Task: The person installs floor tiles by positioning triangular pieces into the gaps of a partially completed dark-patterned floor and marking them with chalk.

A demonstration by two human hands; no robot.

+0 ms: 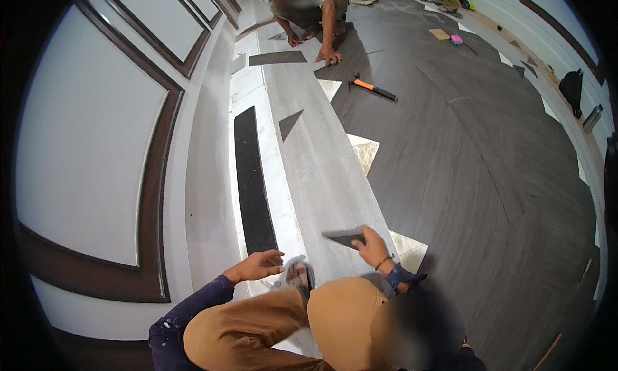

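Observation:
My right hand (372,247) pinches a small dark triangular flooring offcut (346,237) by one end, just above a long pale grey board (322,171). My left hand (257,265), holding nothing, has its fingers apart near the close end of a black plank (252,184). That plank lies flat on a white marbled strip (275,178) along the wall side. Farther up the grey board rests another dark triangular offcut (291,124). A short dark plank piece (278,57) lies across the board's far end.
A co-worker (315,17) crouches at the far end, hands on the floor. An orange-handled hammer (373,88) lies on the dark wood-look floor (444,152), whose edge is zigzagged. Panelled wall (96,133) stands left. A pink object (456,40) and a bottle (592,118) are farther right.

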